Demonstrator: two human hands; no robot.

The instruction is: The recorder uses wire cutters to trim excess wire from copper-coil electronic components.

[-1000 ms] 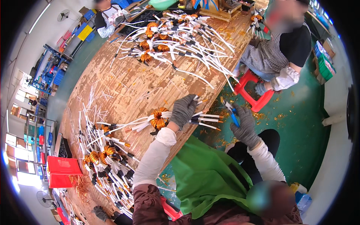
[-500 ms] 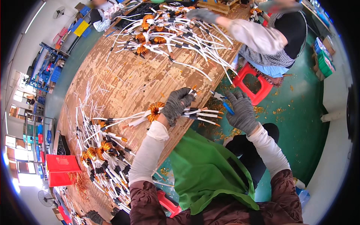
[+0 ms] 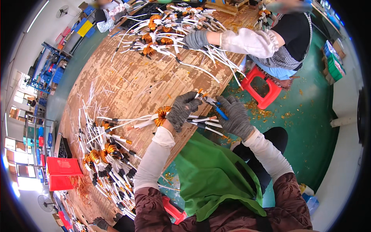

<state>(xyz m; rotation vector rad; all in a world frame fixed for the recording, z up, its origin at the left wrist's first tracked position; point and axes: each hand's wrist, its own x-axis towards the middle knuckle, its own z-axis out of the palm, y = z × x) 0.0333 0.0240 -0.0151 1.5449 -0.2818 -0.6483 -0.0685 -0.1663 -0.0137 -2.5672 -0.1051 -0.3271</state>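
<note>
My left hand [image 3: 181,111], in a grey knit glove, is closed round white-sleeved wires of a copper coil [image 3: 162,116] at the table's edge. Bare copper wire ends [image 3: 200,92] stick up past its fingertips. In my right hand [image 3: 235,119], also gloved, is a pair of pliers [image 3: 221,113] with blue handles. The jaws are right by those copper ends; whether they grip one I cannot tell. More of the coil's white leads [image 3: 212,124] spread out below, past the table edge.
A heap of coils with white leads [image 3: 110,166] lies on the wooden table [image 3: 127,83] at left, another [image 3: 166,33] at the far side. A co-worker's gloved hand [image 3: 196,39] touches the far heap. A red stool [image 3: 262,87] stands at right; copper scraps litter the green floor.
My right hand has moved left with the pliers, bringing the jaws from apart up to the copper ends. My left hand stays nearly in place. The co-worker's hand has moved left and nearer.
</note>
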